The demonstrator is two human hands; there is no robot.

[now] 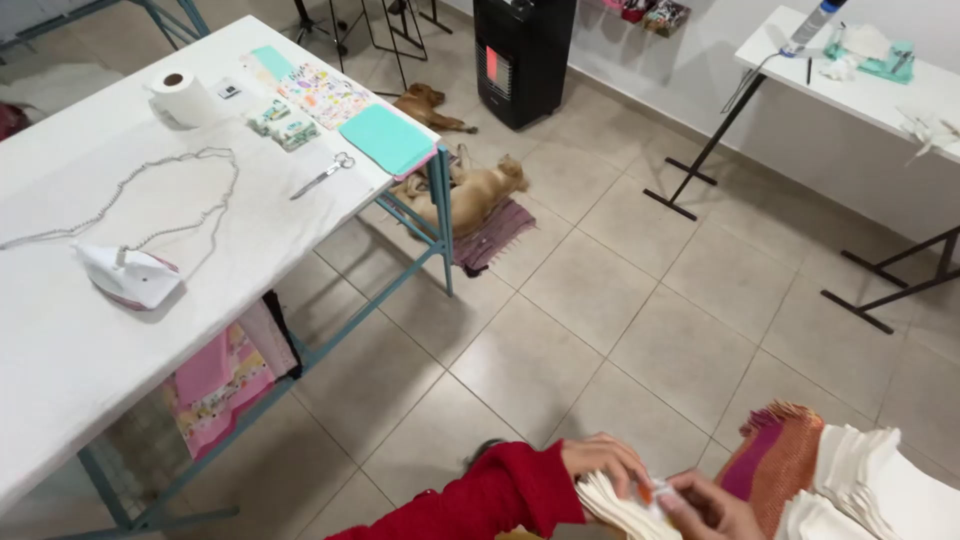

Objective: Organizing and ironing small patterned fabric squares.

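**Hands at the white stack, low in the frame**

We saw the long white table (90, 350) on the left, carrying an iron (130, 277), scissors (324, 175), a turquoise cloth (387, 138) and a paper roll (182, 98). A tan dog (470, 195) lay on the tiled floor beside it. At the bottom edge we found a stack of white cloth pieces (615, 505). Our left hand (605, 460), red-sleeved, lay curled over the stack's top, touching it. Our right hand (712, 508) pinched its edge with narrow fingers, just beside a striped orange cloth (775, 455).
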